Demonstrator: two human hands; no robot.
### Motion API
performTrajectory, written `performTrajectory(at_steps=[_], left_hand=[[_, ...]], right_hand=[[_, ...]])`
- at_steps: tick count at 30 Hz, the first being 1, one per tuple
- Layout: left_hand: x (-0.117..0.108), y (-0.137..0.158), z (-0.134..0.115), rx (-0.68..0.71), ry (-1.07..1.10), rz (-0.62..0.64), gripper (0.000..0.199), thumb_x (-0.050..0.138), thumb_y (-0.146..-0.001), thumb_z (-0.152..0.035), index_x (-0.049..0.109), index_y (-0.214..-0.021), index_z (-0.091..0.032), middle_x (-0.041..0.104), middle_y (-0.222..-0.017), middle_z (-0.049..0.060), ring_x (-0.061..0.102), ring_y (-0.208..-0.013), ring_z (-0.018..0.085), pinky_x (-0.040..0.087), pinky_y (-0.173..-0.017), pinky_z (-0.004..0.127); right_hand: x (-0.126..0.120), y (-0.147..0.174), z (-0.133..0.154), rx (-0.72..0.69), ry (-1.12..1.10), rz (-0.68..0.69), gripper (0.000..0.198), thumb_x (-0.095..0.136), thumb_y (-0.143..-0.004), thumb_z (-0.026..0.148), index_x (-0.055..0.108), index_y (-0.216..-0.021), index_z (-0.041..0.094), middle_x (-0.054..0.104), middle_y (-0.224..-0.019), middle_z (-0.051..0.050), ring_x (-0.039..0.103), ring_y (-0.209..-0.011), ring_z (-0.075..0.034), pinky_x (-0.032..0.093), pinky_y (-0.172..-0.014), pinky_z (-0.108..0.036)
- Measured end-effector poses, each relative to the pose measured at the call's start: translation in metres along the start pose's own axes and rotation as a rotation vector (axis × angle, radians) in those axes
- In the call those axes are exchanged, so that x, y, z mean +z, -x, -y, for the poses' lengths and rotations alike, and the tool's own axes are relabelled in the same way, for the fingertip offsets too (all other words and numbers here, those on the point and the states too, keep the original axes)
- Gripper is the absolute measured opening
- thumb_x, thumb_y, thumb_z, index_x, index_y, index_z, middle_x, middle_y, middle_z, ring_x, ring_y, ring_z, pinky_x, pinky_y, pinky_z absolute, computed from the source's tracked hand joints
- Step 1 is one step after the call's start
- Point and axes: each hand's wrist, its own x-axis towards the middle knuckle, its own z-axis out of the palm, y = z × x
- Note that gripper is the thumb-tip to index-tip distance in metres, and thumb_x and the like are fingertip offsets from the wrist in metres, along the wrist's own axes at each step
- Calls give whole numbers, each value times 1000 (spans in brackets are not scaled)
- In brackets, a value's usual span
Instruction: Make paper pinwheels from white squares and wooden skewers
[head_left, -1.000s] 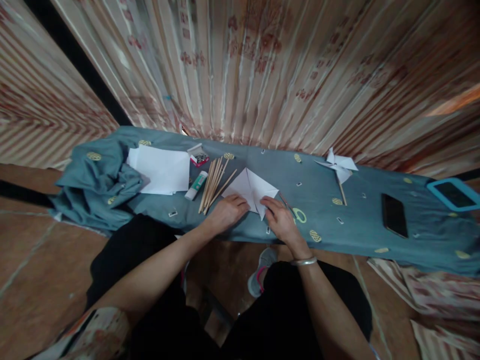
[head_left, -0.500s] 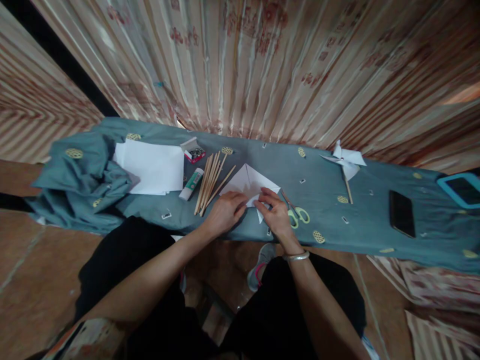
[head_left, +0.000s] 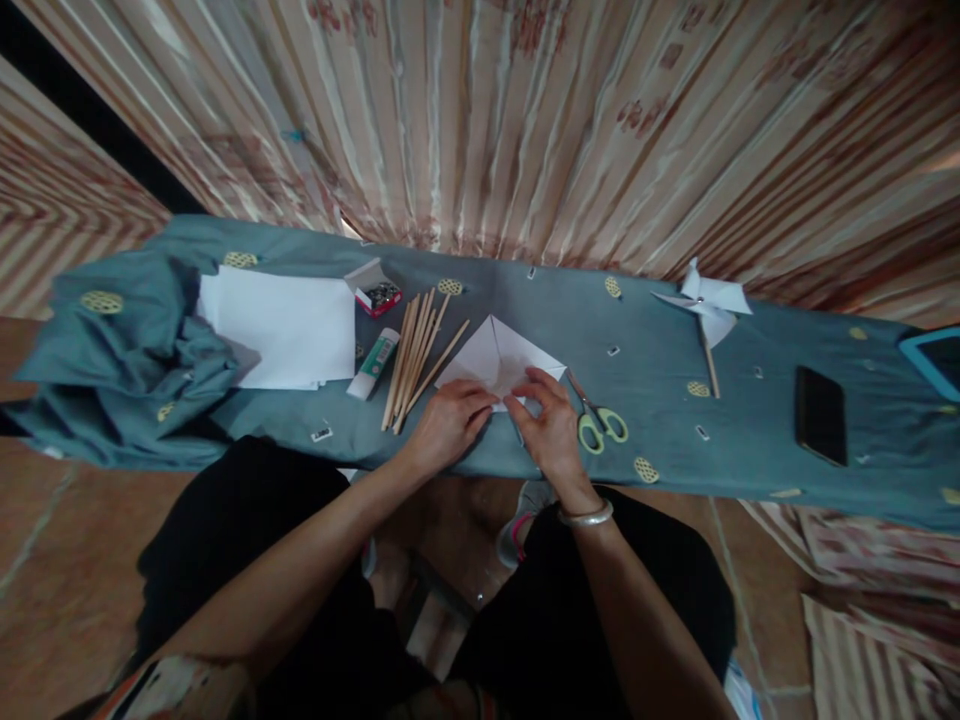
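Note:
A square sheet of white paper [head_left: 480, 350] with diagonal creases lies cornerwise on the cloth-covered table. My left hand [head_left: 453, 418] presses on its near left edge, fingers together and closed on the paper. My right hand [head_left: 549, 420] pinches the near right part between thumb and fingers, close to the left fingertips. The near corner of the sheet is mostly hidden by my hands. Scissors [head_left: 598, 420] with light green handles lie just right of my right hand. Several wooden sticks [head_left: 416, 350] lie left of the paper, beside a glue stick [head_left: 373, 364].
A stack of white paper [head_left: 292, 320] and an opened small box of metal pins or clips [head_left: 379, 292] are on the left. To the right lie a paper pinwheel on a stick [head_left: 709, 300], a black phone [head_left: 821, 415] and a blue-framed device [head_left: 934, 360]. Bunched cloth [head_left: 135, 340] covers the left end.
The view has shifted slightly. The small paper point that stuck out below my right hand no longer shows, and my fingertips are still together at the near corner.

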Motion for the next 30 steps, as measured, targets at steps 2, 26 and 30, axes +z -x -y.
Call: performTrajectory(at_steps=[2, 26, 30], left_hand=[[1, 0, 0, 3, 3, -15, 21, 54, -88, -16, 72, -98, -19, 69, -97, 7, 63, -95, 20, 50, -90, 35], [5, 2, 0, -5, -99, -13, 19, 55, -87, -15, 70, -99, -17, 69, -97, 8, 63, -95, 21, 50, -88, 36], [4, 2, -1, 3, -112, -17, 18, 55, -88, -16, 69, -99, -16, 69, -97, 8, 63, -94, 21, 50, -87, 36]], right_hand=[[0, 0, 1, 11, 2, 13, 12, 63, -81, 30, 70, -84, 21, 63, -123, -9, 56, -116, -26, 40, -105, -44], [2, 1, 6, -15, 45, -9, 14, 59, -84, 29, 71, -84, 22, 64, -122, -8, 55, -116, -25, 42, -103, -45], [2, 1, 6, -43, 66, 5, 17, 57, -86, 28, 72, -92, 21, 63, -124, -10, 54, -119, -25, 41, -105, -43]])
